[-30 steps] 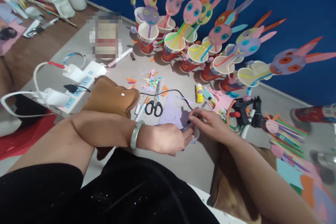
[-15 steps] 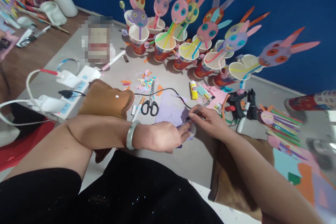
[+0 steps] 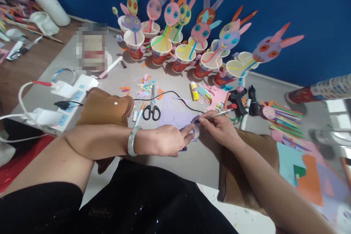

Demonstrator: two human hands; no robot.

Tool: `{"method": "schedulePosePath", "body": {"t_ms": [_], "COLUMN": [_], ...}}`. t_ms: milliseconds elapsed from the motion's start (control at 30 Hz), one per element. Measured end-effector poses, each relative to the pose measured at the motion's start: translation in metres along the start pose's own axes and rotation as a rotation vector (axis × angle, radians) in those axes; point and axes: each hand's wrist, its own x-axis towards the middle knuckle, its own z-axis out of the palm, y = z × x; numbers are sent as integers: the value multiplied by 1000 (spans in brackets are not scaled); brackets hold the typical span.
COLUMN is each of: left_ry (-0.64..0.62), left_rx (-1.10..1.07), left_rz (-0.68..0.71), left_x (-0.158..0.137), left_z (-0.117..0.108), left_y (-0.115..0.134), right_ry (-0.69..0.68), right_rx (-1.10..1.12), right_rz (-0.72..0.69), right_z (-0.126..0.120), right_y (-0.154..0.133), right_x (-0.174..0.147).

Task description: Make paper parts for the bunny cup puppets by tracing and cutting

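Observation:
My right hand (image 3: 221, 126) is closed round a pen (image 3: 216, 116), its tip down at the edge of a clear round piece like a small lid (image 3: 196, 132). With the fingers of my left hand (image 3: 167, 140) this clear round piece is held down on purple paper (image 3: 172, 111). Drawn circle outlines show on that paper. A dark purple item (image 3: 183, 149) sticks out under my left fingers, mostly covered. Black-handled scissors (image 3: 151, 112) lie left of the paper, beside a white marker (image 3: 139, 114).
Paper cups (image 3: 161, 51) with rabbit-faced straws line the back. A glue stick (image 3: 194, 91), a glue gun (image 3: 239, 100) and paper scraps (image 3: 148, 86) lie around. A power strip (image 3: 78, 97) and brown cushion (image 3: 105, 108) are at left; coloured paper (image 3: 311, 181) at right. A black cable (image 3: 175, 93) crosses behind the paper.
The pen has tilted lower to the right, so more of its shaft shows. Both hands stay at the clear round piece. My view has shifted slightly right.

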Motion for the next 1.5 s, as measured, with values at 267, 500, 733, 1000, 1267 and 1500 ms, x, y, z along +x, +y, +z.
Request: {"method": "schedulePosePath", "body": {"t_ms": [267, 500, 733, 1000, 1267, 1500], "left_ry": [-19, -71, -108, -100, -98, -100], "left_rx": [-2, 1, 29, 10, 9, 38], "left_rz": [-7, -2, 2, 9, 1, 17], "left_x": [-1, -1, -3, -4, -5, -6], "left_z": [-5, -12, -20, -19, -22, -26], "left_y": [0, 0, 1, 0, 1, 1], "right_ry": [143, 267, 373, 399, 485, 478], "right_rx": [5, -37, -129, -331, -473, -479], "right_rz": [36, 90, 69, -10, -272, -387], "right_z": [4, 13, 24, 42, 59, 64], "right_y": [-1, -4, -5, -10, -9, -14], "right_x": [-21, -44, -64, -87, -93, -93]}}
